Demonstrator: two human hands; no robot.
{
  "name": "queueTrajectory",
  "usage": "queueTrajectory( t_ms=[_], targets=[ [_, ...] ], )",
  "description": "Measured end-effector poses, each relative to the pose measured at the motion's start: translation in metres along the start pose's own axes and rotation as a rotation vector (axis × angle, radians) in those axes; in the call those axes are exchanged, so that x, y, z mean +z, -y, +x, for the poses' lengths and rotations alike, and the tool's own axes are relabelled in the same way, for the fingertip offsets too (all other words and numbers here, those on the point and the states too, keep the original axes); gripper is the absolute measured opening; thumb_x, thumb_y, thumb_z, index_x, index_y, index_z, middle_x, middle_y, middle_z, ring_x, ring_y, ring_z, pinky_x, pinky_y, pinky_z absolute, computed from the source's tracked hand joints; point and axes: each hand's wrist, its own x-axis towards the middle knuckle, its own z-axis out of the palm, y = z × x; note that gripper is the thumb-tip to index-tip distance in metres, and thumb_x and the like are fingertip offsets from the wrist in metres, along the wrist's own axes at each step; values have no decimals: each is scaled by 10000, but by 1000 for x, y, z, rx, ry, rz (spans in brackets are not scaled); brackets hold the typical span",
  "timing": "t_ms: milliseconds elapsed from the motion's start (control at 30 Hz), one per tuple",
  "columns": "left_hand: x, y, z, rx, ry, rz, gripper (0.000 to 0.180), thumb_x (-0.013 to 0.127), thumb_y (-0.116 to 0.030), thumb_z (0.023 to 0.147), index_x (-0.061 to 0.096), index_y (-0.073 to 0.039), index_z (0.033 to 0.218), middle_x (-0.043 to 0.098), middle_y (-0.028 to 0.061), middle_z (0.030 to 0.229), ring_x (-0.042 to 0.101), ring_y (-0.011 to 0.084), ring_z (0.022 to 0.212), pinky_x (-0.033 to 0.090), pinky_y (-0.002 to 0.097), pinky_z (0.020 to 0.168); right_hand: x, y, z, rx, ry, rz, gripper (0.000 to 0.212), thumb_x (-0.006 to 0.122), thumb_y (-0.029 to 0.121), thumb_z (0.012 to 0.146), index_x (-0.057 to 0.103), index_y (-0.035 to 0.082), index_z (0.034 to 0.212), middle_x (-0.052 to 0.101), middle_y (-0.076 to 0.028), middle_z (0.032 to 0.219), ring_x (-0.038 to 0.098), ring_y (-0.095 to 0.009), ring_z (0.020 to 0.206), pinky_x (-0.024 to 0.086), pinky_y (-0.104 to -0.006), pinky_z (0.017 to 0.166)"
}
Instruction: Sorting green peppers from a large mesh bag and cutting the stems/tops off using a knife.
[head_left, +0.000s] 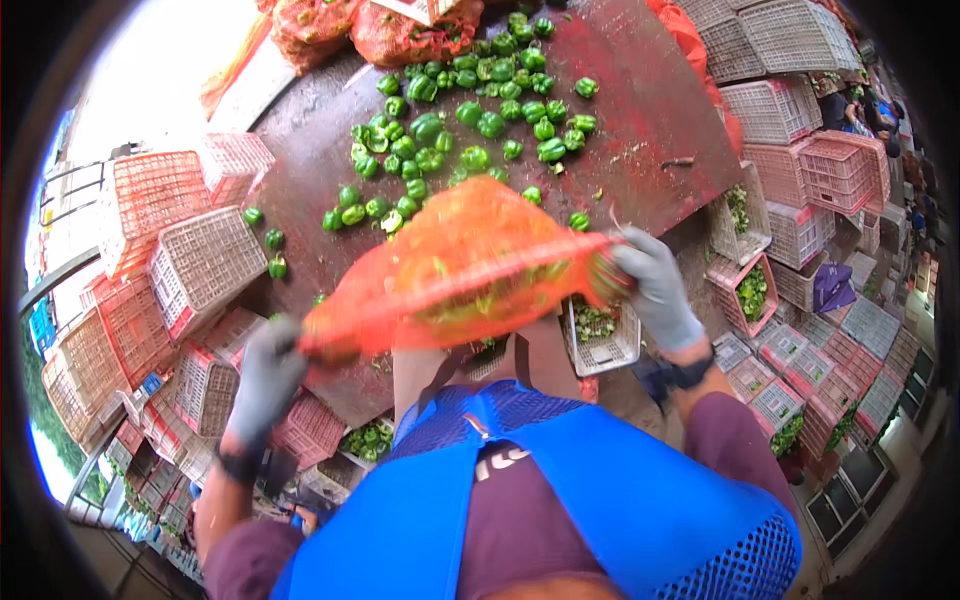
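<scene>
Between my two gloved hands an orange mesh sack is stretched out over the near part of the table, blurred by motion. My left hand, in a grey glove, is closed on one end of its edge. At the other end my right hand, also grey-gloved, grips the mesh. Green bits show through the netting; how much is inside I cannot tell. Just beyond the sack, many green bell peppers lie loose on the dark reddish table.
Full orange mesh sacks rest at the table's far edge. Stacked plastic crates crowd the left side, with more crates on the right. A white crate of green trimmings stands below my right hand. A small knife-like object lies on the table.
</scene>
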Motion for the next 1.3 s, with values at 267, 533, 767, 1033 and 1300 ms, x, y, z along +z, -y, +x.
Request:
queueTrajectory(
  t_ms=[267, 533, 767, 1033, 1300],
  targets=[
    [165, 3, 108, 29, 300, -719, 118, 571, -66, 793, 622, 5, 871, 601, 50, 766, 590, 169, 738, 487, 311, 685, 39, -256, 160, -363, 258, -999, 314, 676, 117, 890, 624, 49, 1192, 676, -55, 1106, 628, -158, 1028, 504, -310, 895],
    [183, 22, 99, 196, 331, -542, 218, 705, -170, 775, 561, -8, 801, 563, 174, 782, 596, 331, 792, 461, 411, 694, 61, -266, 164, -140, 114, -831, 443, 688, 163, 880, 544, 53, 1285, 619, -110, 1250, 589, -193, 1126, 480, -349, 948],
    [194, 119, 118, 464, -298, 220, 741, 761, -194, 710, 470, -104, 1385, 445, 218, 1410, 421, 438, 1309, 356, 544, 1078, 46, -270, 114, -279, -292, -413, 504, 662, 132, 910, 495, 60, 1379, 597, -76, 1319, 577, -196, 1180, 460, -351, 1023],
    [298, 113, 158, 527, 67, -593, 277, 686, -265, 772, 695, -91, 987, 687, 172, 947, 637, 381, 895, 486, 475, 795, 67, -217, 68, -254, -230, -552, 460, 607, 90, 948, 474, 22, 1384, 585, -83, 1326, 572, -183, 1189, 471, -352, 1011],
    [193, 79, 56, 174, 320, -873, 265, 588, -198, 922, 696, -17, 1084, 687, 6, 856, 606, 78, 753, 498, 266, 670, 144, -128, 14, -142, -116, -326, 464, 608, 73, 942, 474, 15, 1383, 588, -94, 1323, 573, -172, 1186, 481, -353, 997]
  ],
)
